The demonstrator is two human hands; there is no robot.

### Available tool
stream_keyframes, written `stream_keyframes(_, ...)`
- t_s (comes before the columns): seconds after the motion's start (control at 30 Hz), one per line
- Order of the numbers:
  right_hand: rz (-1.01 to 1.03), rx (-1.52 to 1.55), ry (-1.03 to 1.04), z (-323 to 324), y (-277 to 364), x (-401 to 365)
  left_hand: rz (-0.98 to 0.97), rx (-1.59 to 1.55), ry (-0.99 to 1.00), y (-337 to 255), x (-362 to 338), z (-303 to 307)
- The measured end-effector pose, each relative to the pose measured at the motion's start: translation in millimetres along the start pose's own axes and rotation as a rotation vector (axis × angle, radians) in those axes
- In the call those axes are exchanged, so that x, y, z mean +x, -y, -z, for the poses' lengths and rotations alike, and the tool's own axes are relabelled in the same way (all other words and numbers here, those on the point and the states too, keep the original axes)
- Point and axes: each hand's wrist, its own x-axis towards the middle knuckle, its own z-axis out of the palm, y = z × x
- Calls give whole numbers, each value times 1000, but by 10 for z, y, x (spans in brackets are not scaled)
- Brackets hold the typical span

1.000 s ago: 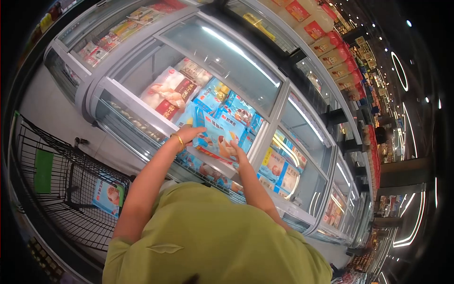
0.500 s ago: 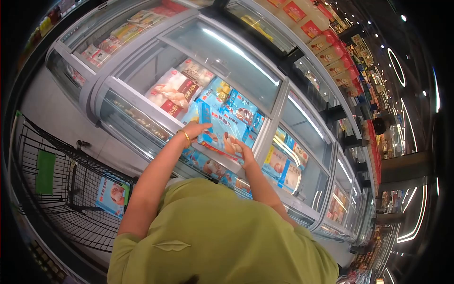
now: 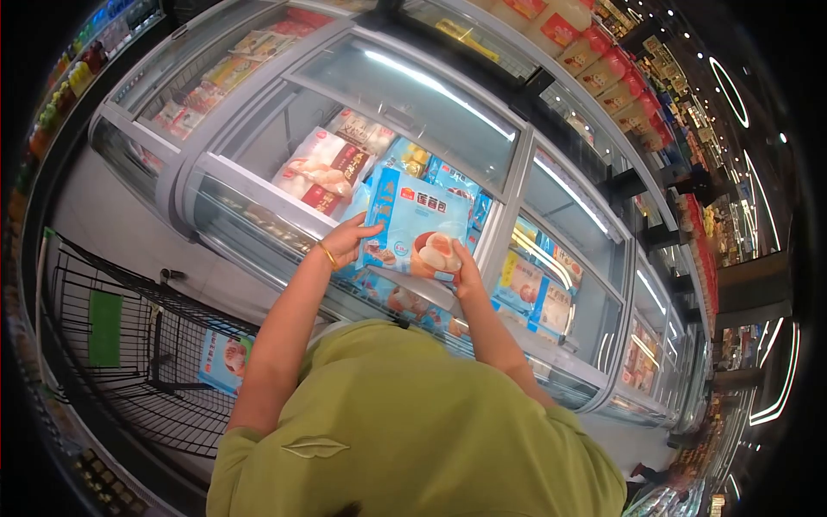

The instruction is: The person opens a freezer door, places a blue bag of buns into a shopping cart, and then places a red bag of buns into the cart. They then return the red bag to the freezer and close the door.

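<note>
A light-blue bag of frozen buns [image 3: 418, 220], with buns pictured at its lower right, is held up over the open part of a chest freezer [image 3: 258, 183]. My left hand [image 3: 349, 239], with a gold bracelet at the wrist, grips the bag's left edge, thumb on the front. On the lower right corner my right hand [image 3: 466, 269] is closed, the thumb beside the printed buns. Behind the bag, other blue packs lie in the freezer, partly hidden. A white-and-brown bag [image 3: 323, 168] lies in there to the left.
A black wire shopping cart [image 3: 138, 345] stands at my left, with a blue food pack [image 3: 226, 362] in it. More glass-topped freezers [image 3: 560, 233] run off to the right. Red-and-cream packages [image 3: 603, 77] line a shelf above. A sliding glass lid [image 3: 413, 95] covers the freezer's far side.
Both hands have raised the blue bag and tipped its front up toward me, so its printing shows more plainly. The view has shifted slightly, and the cart appears a little farther right.
</note>
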Motion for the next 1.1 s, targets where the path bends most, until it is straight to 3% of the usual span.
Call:
stream_keyframes(0.33,-13,44,74,102,-33,69,-22,7,53,39,0,64)
stream_keyframes(0.77,24,136,-14,90,-103,135,-41,47,63,53,40,93)
stream_keyframes(0.83,-38,86,127,179,-109,185,-22,30,52,55,51,84)
stream_keyframes(1.1,-207,-178,-27,8,-17,132,38,47,-40,-17,74,-13)
